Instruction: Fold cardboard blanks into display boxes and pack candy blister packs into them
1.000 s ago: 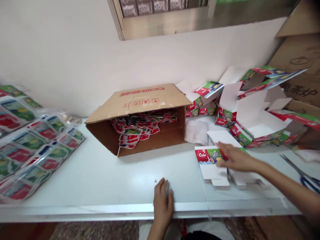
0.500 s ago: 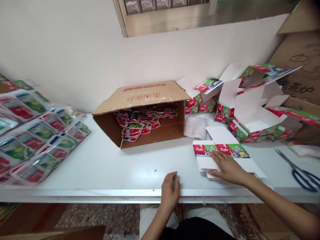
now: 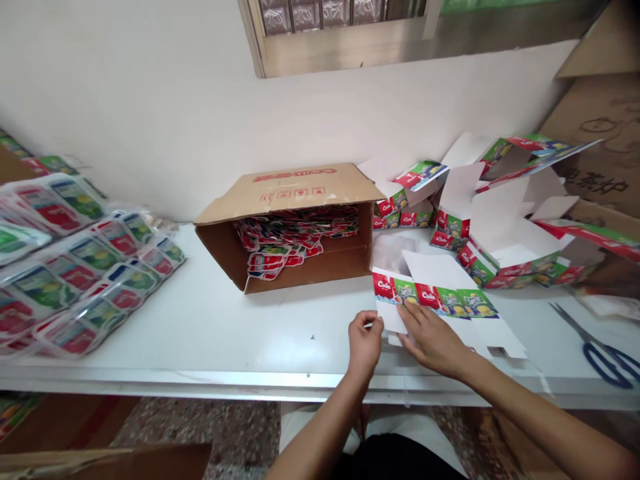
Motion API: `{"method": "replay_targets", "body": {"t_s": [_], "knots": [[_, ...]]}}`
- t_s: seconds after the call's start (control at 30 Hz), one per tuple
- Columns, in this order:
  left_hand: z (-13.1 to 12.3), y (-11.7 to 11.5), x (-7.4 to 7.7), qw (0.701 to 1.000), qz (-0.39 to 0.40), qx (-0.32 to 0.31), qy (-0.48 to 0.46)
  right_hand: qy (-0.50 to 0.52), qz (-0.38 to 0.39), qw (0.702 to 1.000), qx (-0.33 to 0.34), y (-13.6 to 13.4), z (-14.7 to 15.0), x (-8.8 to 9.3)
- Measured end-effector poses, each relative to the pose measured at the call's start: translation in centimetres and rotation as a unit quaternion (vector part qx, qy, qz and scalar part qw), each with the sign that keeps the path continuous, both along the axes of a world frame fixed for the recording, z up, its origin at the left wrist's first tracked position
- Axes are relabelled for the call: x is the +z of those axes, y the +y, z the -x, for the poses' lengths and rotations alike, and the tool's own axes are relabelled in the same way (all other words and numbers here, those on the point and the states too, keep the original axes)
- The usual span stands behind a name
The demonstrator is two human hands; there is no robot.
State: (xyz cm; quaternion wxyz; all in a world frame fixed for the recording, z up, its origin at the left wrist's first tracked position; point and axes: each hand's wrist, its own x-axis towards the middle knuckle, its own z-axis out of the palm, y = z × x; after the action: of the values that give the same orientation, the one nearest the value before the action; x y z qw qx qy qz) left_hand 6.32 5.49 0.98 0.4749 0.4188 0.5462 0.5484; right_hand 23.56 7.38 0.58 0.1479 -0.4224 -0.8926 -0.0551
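Note:
A flat carton blank (image 3: 440, 300), printed with red Cola and green panels, lies on the white table (image 3: 210, 333) in front of me. My right hand (image 3: 433, 340) rests flat on its near white flap, fingers stretched toward the printed strip. My left hand (image 3: 364, 341) is curled with thumb and fingers pinching the blank's left edge. Under the top blank lie more white blanks (image 3: 500, 340).
A brown cardboard box (image 3: 295, 227) lies on its side, full of printed packets. Wrapped packet sheets (image 3: 75, 267) pile up at the left. Folded printed cartons (image 3: 500, 220) crowd the back right. Blue-handled scissors (image 3: 605, 350) lie at the right edge.
My left hand left the table's front edge and moved right to the blank's left edge. My right hand slid the blank toward me and leftward.

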Motion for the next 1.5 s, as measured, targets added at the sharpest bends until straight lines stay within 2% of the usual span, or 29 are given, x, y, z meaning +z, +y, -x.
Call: {"method": "replay_targets", "body": {"t_s": [0.07, 0.13, 0.23, 0.33, 0.43, 0.53, 0.6, 0.67, 0.7, 0.77, 0.83, 0.93, 1.0, 1.07, 1.17, 1.23, 1.3, 1.33, 1.37, 1.43, 1.5], "knots": [[1.0, -0.7, 2.3, 0.999, -0.041, -0.013, 0.018, 0.047, -0.052, 0.997, 0.039, 0.3, 1.2, 1.7], [2.2, -1.3, 4.6, 0.986, -0.127, -0.043, 0.101, 0.092, -0.052, 0.993, 0.058, 0.9, 2.5, 4.2], [4.5, -1.7, 7.2, 0.919, -0.252, -0.043, 0.298, 0.14, 0.001, 0.989, 0.052, 1.9, 4.3, 8.3], [7.0, -1.8, 9.4, 0.857, -0.263, -0.002, 0.443, 0.179, -0.033, 0.982, 0.06, 2.8, 5.9, 10.9], [8.9, -2.2, 12.2, 0.794, -0.23, 0.018, 0.562, 0.245, -0.1, 0.962, 0.067, 3.2, 7.4, 11.8], [10.2, -3.2, 15.6, 0.684, -0.296, 0.075, 0.663, 0.322, -0.124, 0.938, 0.025, 2.6, 8.6, 12.0], [10.7, -3.8, 17.5, 0.613, -0.348, 0.115, 0.7, 0.351, -0.114, 0.929, -0.012, 2.0, 8.9, 11.8], [11.0, -4.2, 18.6, 0.57, -0.358, 0.112, 0.731, 0.332, -0.098, 0.937, -0.039, 1.3, 8.7, 11.2], [11.1, -4.2, 18.8, 0.561, -0.348, 0.089, 0.746, 0.306, -0.09, 0.947, -0.051, 1.0, 8.5, 10.6], [11.2, -3.9, 18.4, 0.562, -0.306, 0.012, 0.768, 0.228, -0.067, 0.967, -0.085, 0.5, 7.9, 9.2], [11.2, -3.1, 17.4, 0.582, -0.246, -0.077, 0.771, 0.127, -0.017, 0.982, -0.139, 0.1, 7.2, 8.0], [11.1, -0.8, 15.5, 0.619, -0.161, -0.172, 0.75, -0.019, 0.081, 0.974, -0.211, -0.1, 6.7, 7.1], [11.1, 1.2, 14.2, 0.631, -0.138, -0.194, 0.738, -0.069, 0.138, 0.962, -0.227, 0.0, 6.8, 7.3], [10.9, 3.1, 13.0, 0.631, -0.139, -0.194, 0.738, -0.089, 0.181, 0.954, -0.224, 0.4, 7.0, 7.6], [10.0, 4.1, 11.9, 0.635, -0.193, -0.169, 0.729, -0.095, 0.217, 0.948, -0.213, 1.4, 7.2, 8.0], [9.1, 2.9, 11.5, 0.67, -0.288, -0.125, 0.672, -0.091, 0.227, 0.948, -0.204, 2.2, 7.1, 8.1], [8.0, 0.2, 11.0, 0.724, -0.385, -0.1, 0.564, -0.08, 0.239, 0.949, -0.188, 3.1, 7.0, 8.0], [7.5, -1.4, 10.5, 0.747, -0.416, -0.115, 0.506, -0.073, 0.247, 0.95, -0.179, 3.6, 6.9, 8.0], [7.1, -2.9, 10.0, 0.753, -0.427, -0.158, 0.476, -0.068, 0.256, 0.949, -0.171, 4.0, 6.8, 7.9], [6.5, -5.0, 8.5, 0.733, -0.384, -0.216, 0.519, -0.062, 0.275, 0.947, -0.155, 4.8, 6.5, 7.8], [6.4, -5.4, 6.9, 0.716, -0.269, -0.216, 0.606, -0.058, 0.295, 0.945, -0.131, 5.4, 6.1, 7.7]]}}
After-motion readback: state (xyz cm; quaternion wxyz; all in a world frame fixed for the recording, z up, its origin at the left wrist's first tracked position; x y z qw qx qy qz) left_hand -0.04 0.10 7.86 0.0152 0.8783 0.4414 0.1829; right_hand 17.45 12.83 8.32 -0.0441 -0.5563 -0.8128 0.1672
